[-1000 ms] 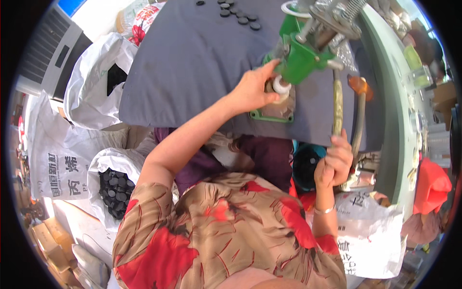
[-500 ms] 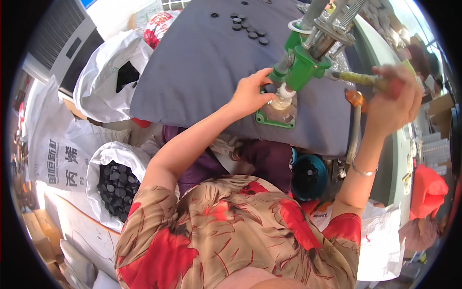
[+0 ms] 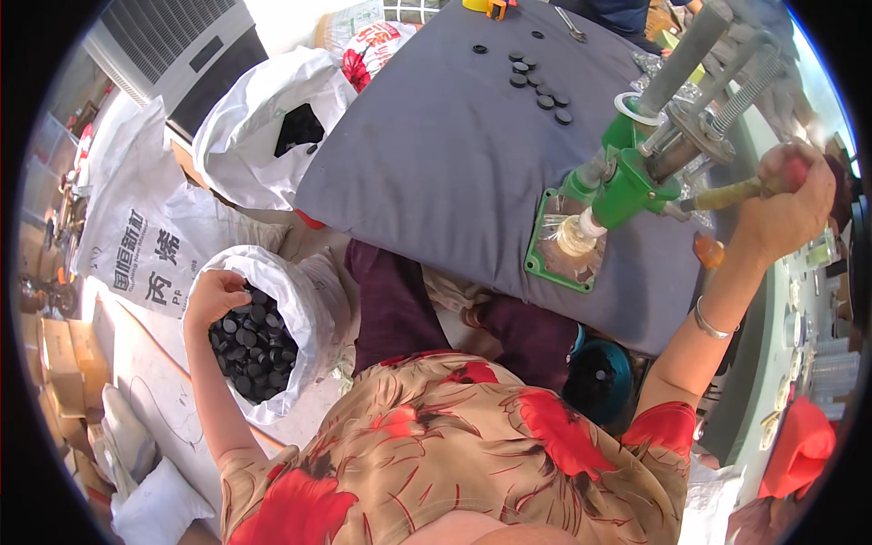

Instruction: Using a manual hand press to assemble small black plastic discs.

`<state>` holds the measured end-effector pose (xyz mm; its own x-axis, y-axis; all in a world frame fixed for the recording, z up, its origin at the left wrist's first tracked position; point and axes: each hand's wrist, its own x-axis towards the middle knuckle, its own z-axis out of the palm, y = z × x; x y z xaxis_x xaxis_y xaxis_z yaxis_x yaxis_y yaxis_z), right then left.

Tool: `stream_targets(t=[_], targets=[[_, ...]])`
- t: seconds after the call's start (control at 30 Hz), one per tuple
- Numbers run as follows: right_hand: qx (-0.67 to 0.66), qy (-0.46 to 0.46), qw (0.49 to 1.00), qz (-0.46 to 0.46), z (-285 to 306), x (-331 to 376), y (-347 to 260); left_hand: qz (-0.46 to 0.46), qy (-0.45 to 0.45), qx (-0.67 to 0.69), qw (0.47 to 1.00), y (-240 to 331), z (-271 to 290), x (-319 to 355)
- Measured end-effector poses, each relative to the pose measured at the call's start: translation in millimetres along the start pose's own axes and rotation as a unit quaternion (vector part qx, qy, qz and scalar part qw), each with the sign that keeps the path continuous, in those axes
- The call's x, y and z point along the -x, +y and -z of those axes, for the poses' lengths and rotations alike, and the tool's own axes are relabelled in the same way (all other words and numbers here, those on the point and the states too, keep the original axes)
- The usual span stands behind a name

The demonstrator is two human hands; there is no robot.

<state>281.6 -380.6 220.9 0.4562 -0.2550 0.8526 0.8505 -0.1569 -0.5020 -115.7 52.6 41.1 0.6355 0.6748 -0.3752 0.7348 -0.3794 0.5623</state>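
Note:
My left hand (image 3: 216, 300) is at the mouth of a white woven sack (image 3: 313, 295) full of round black caps (image 3: 250, 350). Its fingers are bent together over the caps; what they pinch, if anything, is hidden. On the other side, my right hand (image 3: 790, 211) is wrapped round the lever handle (image 3: 731, 194) of a green hand press (image 3: 629, 189), by its red end (image 3: 796, 173). Below the press head, a whitish round die (image 3: 574, 238) sits on the green-edged base. I see no black cap on it.
Several black caps (image 3: 545, 102) lie on the grey cloth-covered table (image 3: 427, 154), with a spoon (image 3: 570, 24) farther back. Another white sack (image 3: 236, 136) stands left of the table. A teal bucket (image 3: 622, 372) is below the front edge, near my knees.
My left hand has left the press, where a black cap was by its fingers, and moved down left to the sack. My right hand stays on the lever. The view has shifted left.

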Motion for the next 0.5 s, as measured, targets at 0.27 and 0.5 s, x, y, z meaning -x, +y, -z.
stream_targets(t=[0.27, 0.5], targets=[[-0.024, 0.015, 1.0, -0.009, -3, -3, 6, -0.419, 0.216, 0.021, 0.881, 178, -84, -141], [-0.108, -0.04, 0.992, 0.05, 9, -7, 22, -0.472, 0.165, 0.059, 0.864, 376, -218, -293]])
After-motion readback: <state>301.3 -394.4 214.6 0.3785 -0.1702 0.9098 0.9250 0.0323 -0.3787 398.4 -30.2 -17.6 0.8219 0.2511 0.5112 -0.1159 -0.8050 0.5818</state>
